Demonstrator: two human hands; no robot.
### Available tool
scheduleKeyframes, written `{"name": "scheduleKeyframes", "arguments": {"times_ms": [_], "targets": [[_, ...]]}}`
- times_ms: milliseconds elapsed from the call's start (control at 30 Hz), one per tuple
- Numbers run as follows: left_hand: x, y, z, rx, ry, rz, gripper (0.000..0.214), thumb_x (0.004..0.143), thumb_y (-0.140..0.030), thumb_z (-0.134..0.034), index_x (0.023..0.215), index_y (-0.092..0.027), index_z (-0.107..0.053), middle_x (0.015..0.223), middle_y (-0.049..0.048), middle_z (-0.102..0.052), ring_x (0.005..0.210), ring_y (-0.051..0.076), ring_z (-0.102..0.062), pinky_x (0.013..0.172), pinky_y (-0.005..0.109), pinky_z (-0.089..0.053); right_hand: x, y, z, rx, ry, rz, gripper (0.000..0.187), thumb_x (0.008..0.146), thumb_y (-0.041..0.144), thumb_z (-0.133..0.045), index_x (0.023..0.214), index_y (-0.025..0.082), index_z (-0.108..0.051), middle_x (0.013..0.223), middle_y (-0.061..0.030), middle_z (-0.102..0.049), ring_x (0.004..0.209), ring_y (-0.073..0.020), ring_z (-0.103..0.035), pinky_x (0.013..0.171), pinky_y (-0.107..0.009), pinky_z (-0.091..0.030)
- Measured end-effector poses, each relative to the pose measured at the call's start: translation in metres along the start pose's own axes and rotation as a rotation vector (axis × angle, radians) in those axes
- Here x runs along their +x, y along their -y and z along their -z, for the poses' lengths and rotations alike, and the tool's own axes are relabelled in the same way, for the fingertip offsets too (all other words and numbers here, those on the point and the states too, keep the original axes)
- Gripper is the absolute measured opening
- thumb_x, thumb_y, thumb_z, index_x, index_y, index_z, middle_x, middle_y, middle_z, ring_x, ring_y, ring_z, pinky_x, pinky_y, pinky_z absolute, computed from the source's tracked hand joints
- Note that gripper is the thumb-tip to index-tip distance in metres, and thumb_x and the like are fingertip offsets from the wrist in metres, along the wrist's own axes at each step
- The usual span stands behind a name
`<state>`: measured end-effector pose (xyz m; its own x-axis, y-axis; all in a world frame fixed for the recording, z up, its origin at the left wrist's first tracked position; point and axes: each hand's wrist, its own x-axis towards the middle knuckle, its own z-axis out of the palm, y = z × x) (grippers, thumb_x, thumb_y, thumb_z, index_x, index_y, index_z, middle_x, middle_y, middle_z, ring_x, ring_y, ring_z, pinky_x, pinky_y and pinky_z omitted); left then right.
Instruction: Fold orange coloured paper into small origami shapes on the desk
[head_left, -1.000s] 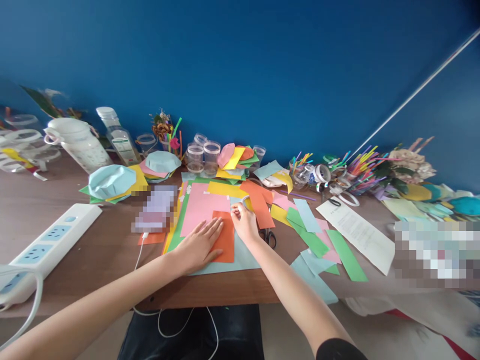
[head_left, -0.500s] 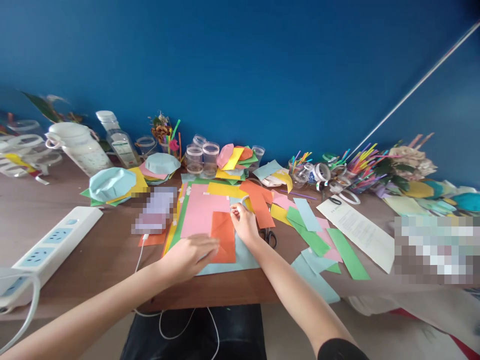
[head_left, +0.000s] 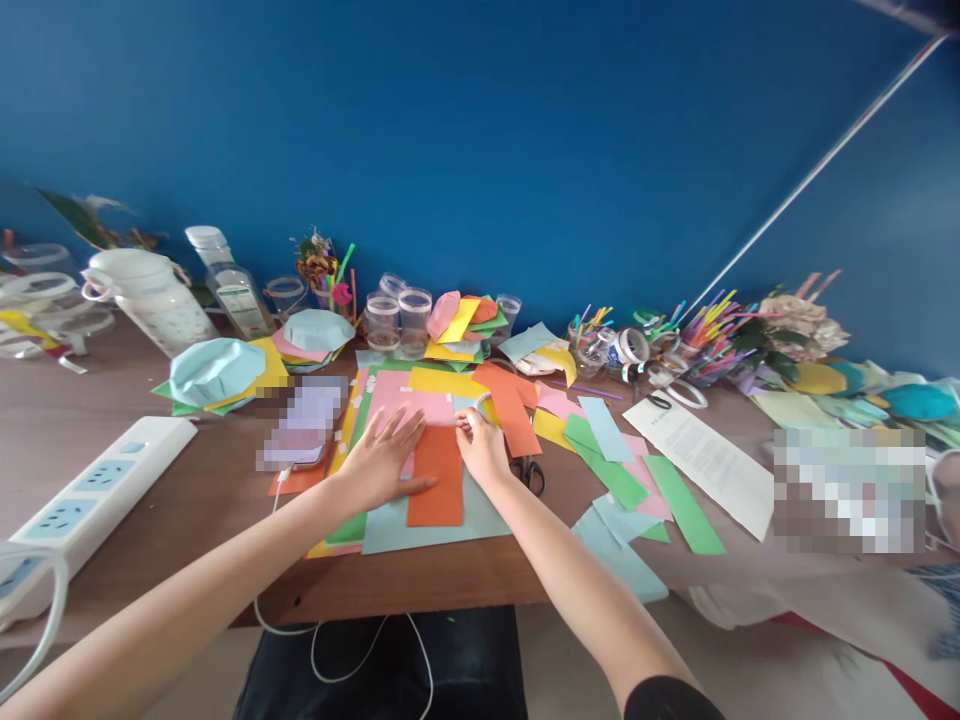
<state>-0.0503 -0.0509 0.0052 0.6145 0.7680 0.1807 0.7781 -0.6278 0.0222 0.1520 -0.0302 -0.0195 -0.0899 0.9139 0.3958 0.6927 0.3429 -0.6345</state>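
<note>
My left hand (head_left: 381, 460) lies flat with its fingers spread over a pink sheet of paper (head_left: 394, 388) and the left side of an orange paper rectangle (head_left: 441, 488). At that rectangle's upper right corner, my right hand (head_left: 484, 450) is closed in a pinch; what sits between the fingertips is too small to make out. Beneath these papers a light blue sheet (head_left: 484, 517) shows. Beside my right hand lie another orange strip (head_left: 514, 410) and black-handled scissors (head_left: 529, 476), partly covered by paper.
Cut green (head_left: 686, 505), blue and pink paper pieces lie to the right, near a printed sheet (head_left: 701, 460). A phone (head_left: 304, 420) and power strip (head_left: 97, 510) are on the left. Clear cups (head_left: 414, 322), paper shapes and bottles (head_left: 238, 295) line the wall.
My left hand has moved up and forward from above the orange rectangle, and its fingers have spread flat on the papers. My right hand stays pinched at the corner. The view has shifted slightly.
</note>
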Motion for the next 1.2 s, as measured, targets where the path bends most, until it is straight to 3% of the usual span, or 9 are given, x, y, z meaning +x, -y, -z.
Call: {"name": "scheduleKeyframes", "arguments": {"times_ms": [267,367,500,567,633,733,833,1000,1200], "targets": [[-0.051,-0.034,0.0,0.026,-0.07,-0.067,0.044,0.094,-0.04,-0.039,0.127,-0.015,-0.055,0.137,0.0104,-0.049,0.133,0.027,-0.036,0.114,0.048,-0.011,0.001,0.001,0.001,-0.003,0.006,-0.016,0.021,0.081,0.01,-0.047,0.094,0.023,-0.056,0.081,-0.0019,-0.067,0.073,-0.0159,-0.065,0.069,-0.027,-0.051],[-0.079,-0.051,0.01,-0.001,-0.111,-0.074,0.036,0.094,-0.032,-0.04,0.119,-0.017,-0.061,0.13,0.0087,-0.056,0.128,0.025,-0.044,0.115,0.048,-0.006,0.001,0.0,0.0,0.017,0.006,-0.022,0.02,0.08,0.011,-0.047,0.092,0.023,-0.056,0.08,-0.0015,-0.066,0.072,-0.0159,-0.065,0.069,-0.027,-0.051],[-0.095,-0.062,0.029,-0.121,-0.096,-0.145,0.03,0.091,-0.034,-0.047,0.108,-0.019,-0.067,0.113,0.0041,-0.068,0.117,0.024,-0.055,0.116,0.046,-0.013,0.001,0.001,0.001,0.107,-0.016,-0.039,0.019,0.078,0.012,-0.049,0.092,0.023,-0.056,0.077,-0.0003,-0.066,0.069,-0.0156,-0.064,0.069,-0.028,-0.052],[-0.089,-0.062,0.035,-0.179,-0.097,-0.093,0.026,0.09,-0.033,-0.047,0.101,-0.022,-0.068,0.103,0.0018,-0.071,0.108,0.023,-0.06,0.113,0.047,-0.023,0.001,0.004,0.003,0.215,-0.034,-0.051,0.018,0.077,0.015,-0.052,0.091,0.023,-0.057,0.076,0.0006,-0.065,0.068,-0.0148,-0.064,0.069,-0.028,-0.053],[-0.075,-0.059,0.036,-0.205,-0.122,0.007,0.029,0.091,-0.033,-0.046,0.11,-0.022,-0.064,0.112,0.0046,-0.068,0.105,0.024,-0.062,0.106,0.048,-0.034,0.002,0.009,0.007,0.363,-0.058,-0.078,0.016,0.076,0.019,-0.055,0.091,0.023,-0.057,0.077,0.0005,-0.066,0.07,-0.0144,-0.064,0.07,-0.028,-0.053],[-0.045,-0.054,0.029,-0.286,-0.138,0.245,0.061,0.086,-0.046,-0.051,0.138,-0.018,-0.039,0.138,0.0144,-0.047,0.122,0.03,-0.05,0.097,0.047,-0.043,0.004,0.014,0.015,0.603,-0.099,-0.166,0.021,0.072,0.027,-0.063,0.091,0.021,-0.057,0.078,-0.0013,-0.066,0.071,-0.0151,-0.064,0.068,-0.028,-0.053],[-0.015,-0.052,0.017,-0.419,-0.132,0.36,0.083,0.082,-0.05,-0.053,0.147,-0.014,-0.015,0.148,0.0208,-0.027,0.133,0.034,-0.035,0.1,0.048,-0.04,0.008,0.015,0.021,0.782,-0.148,-0.25,0.03,0.067,0.033,-0.07,0.09,0.019,-0.057,0.077,-0.0016,-0.065,0.07,-0.0148,-0.063,0.066,-0.029,-0.053],[0.017,-0.054,0.002,-0.587,-0.168,0.404,0.102,0.074,-0.05,-0.061,0.147,-0.013,-0.001,0.147,0.0268,-0.024,0.132,0.039,-0.034,0.096,0.05,-0.041,0.012,0.014,0.027,0.922,-0.2,-0.328,0.033,0.063,0.035,-0.074,0.087,0.02,-0.056,0.076,-0.0003,-0.063,0.072,-0.0145,-0.062,0.069,-0.03,-0.054],[0.023,-0.058,0.001,-0.652,-0.23,0.404,0.105,0.065,-0.04,-0.068,0.145,-0.015,-0.005,0.145,0.0237,-0.027,0.13,0.039,-0.035,0.097,0.051,-0.04,0.011,0.016,0.03,1.038,-0.199,-0.383,0.035,0.061,0.033,-0.077,0.087,0.02,-0.057,0.075,0.001,-0.062,0.07,-0.0133,-0.061,0.069,-0.028,-0.054]]}}
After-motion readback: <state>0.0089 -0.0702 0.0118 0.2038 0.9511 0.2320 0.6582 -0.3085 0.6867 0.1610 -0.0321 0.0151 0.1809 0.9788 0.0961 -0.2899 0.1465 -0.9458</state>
